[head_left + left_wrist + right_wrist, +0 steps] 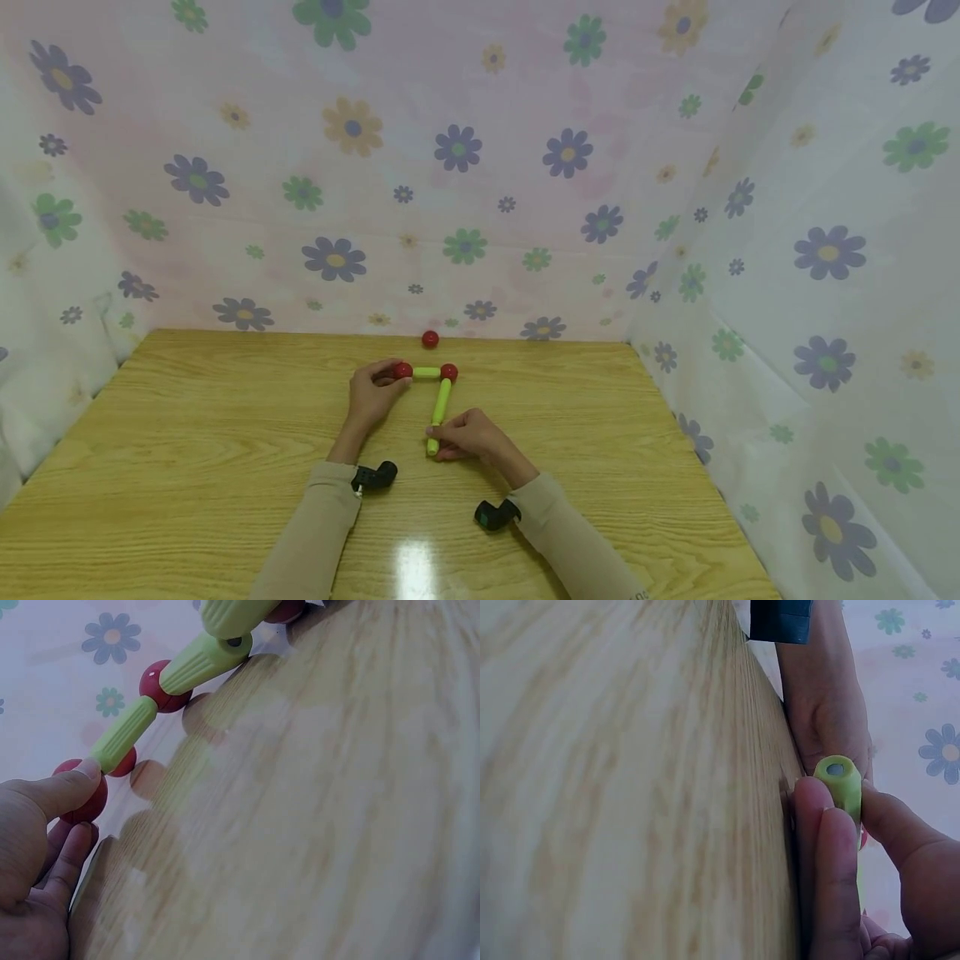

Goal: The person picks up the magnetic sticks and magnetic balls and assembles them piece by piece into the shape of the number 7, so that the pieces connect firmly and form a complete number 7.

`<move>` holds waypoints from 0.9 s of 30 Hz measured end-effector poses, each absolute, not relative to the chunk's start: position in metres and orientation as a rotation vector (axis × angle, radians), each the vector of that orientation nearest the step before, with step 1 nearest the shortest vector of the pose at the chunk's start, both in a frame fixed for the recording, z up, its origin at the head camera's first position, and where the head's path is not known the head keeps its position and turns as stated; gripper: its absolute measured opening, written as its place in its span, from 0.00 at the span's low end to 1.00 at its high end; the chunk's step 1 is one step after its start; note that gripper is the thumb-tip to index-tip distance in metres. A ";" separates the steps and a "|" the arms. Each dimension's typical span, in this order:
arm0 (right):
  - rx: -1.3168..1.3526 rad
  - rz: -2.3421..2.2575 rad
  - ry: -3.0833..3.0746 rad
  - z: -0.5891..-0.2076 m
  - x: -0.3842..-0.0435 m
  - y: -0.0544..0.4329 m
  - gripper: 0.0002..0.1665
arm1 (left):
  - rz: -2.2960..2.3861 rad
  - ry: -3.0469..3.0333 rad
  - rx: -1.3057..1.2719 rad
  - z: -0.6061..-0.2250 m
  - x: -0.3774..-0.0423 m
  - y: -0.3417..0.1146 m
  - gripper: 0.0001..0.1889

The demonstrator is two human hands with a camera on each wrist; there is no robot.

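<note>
Relative to the corner red ball (448, 372): left hand (371, 398) grips end red ball (403, 371), leftward; right hand (474, 435) pinches yellow-green rod (432, 447), nearside; joining step seemingly underway, next move calling for steady alignment.

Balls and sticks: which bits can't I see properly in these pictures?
Head view: part of the red ball, covered by the left hand.
Left wrist view: the rest of the nearest green stick, cut off by the top edge.
Right wrist view: most of whatever the red sliver belongs to, hidden by the right hand and the pinched stick.
</note>
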State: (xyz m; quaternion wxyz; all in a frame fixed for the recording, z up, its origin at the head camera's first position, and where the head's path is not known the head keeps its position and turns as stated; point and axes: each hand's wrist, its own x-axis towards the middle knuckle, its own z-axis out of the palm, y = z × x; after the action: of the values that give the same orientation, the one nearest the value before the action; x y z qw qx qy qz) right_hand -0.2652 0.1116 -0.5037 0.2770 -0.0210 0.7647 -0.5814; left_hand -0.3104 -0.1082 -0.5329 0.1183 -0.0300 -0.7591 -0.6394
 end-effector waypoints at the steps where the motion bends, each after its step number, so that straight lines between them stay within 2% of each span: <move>1: -0.061 -1.566 2.048 -0.503 -0.265 0.112 0.18 | -1.867 -2.221 -0.088 -0.533 -0.311 -0.108 0.22; 27: -0.020 -1.578 2.022 -0.500 -0.265 0.109 0.19 | -1.874 -2.207 -0.082 -0.531 -0.309 -0.108 0.22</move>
State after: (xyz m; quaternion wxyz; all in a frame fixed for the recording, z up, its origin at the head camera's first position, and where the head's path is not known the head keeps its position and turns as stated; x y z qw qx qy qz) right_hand -0.2648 0.1091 -0.5002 0.2841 -0.0073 0.7558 -0.5899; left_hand -0.3086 -0.1078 -0.5314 0.1222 -0.0282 -0.7564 -0.6420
